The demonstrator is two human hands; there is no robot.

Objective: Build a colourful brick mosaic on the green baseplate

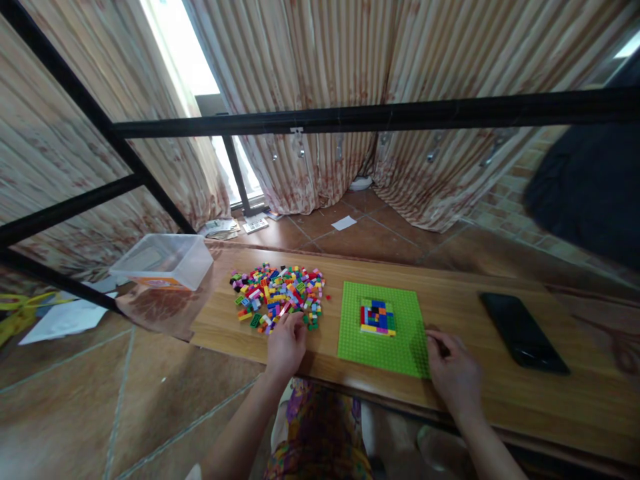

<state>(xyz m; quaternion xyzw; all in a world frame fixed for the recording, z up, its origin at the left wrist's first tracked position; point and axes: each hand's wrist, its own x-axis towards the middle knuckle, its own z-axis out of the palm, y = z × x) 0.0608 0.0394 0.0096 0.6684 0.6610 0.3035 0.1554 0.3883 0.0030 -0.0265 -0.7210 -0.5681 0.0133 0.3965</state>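
Observation:
A pile of small coloured bricks (277,295) lies on the wooden board (460,310). To its right sits a green baseplate (400,333) with a small multicoloured block of bricks (378,317) built on it. My left hand (287,345) rests at the near edge of the pile, fingers curled among the bricks; what they pinch is too small to name. My right hand (453,375) lies at the baseplate's near right corner, fingers bent and pressing on its edge.
A clear plastic tub (165,260) stands at the board's far left end. A black phone (523,331) lies on the right. A black metal frame (350,119) crosses above. Curtains hang behind, and papers lie on the tiled floor at left.

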